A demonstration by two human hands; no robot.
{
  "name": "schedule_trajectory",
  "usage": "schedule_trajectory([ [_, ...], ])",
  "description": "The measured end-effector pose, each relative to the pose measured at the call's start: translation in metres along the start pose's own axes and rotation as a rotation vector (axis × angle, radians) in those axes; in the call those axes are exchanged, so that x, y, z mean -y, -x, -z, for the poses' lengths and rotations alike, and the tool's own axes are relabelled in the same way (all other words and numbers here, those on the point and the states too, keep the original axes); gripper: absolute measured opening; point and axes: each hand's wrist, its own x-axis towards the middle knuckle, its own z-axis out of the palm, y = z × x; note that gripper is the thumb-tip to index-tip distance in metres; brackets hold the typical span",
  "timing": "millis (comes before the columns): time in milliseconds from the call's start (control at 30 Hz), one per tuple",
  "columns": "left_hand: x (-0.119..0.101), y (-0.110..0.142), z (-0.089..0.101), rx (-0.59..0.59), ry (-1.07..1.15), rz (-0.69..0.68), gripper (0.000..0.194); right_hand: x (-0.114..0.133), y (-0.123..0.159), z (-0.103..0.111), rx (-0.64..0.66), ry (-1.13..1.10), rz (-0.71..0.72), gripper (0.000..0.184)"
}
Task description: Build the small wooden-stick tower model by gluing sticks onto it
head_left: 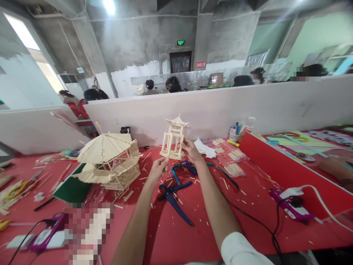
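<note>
A small pavilion model made of pale wooden sticks, with a pointed roof on thin posts, is held up over the red table. My left hand pinches its base at the lower left edge. On its right side, my right hand grips a post near the bottom, fingers closed. Below my hands lie blue cutting pliers and a dark blue tool, perhaps a glue gun. To the left stands a larger pavilion model with a wide slatted roof.
Bundled sticks in plastic, white tissue and a pen holder sit at the right. Purple power strips with cables lie either side. A red divider and white partition bound the table; people sit beyond. Stick scraps are scattered about.
</note>
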Motion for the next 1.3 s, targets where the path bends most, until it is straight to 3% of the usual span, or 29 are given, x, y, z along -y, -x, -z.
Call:
schedule_trajectory([
  [267, 0.01, -0.012, 0.015, -0.221, 0.185, -0.062, 0.046, 0.003, 0.002, 0.01, 0.021, 0.027, 0.011, 0.039],
  [367, 0.016, -0.016, 0.023, -0.292, 0.256, -0.028, 0.046, 0.005, 0.004, 0.015, 0.03, 0.036, 0.012, 0.037],
  [567, 0.024, -0.014, 0.022, -0.256, 0.269, 0.107, 0.042, 0.005, 0.006, 0.018, 0.115, 0.099, 0.02, 0.034],
  [733, 0.028, -0.015, 0.023, -0.262, 0.249, 0.122, 0.039, 0.007, 0.007, 0.018, 0.168, 0.147, 0.015, 0.028],
  [900, 0.031, -0.018, 0.026, -0.277, 0.216, 0.072, 0.041, 0.005, 0.005, 0.022, 0.207, 0.262, 0.046, 0.028],
  [1100, 0.029, -0.021, 0.036, -0.333, 0.247, -0.066, 0.036, 0.001, 0.0, 0.031, 0.095, 0.309, 0.087, 0.023],
  [1300, 0.019, -0.018, 0.04, -0.363, 0.364, -0.243, 0.039, -0.007, -0.005, 0.032, 0.041, 0.293, 0.035, 0.017],
])
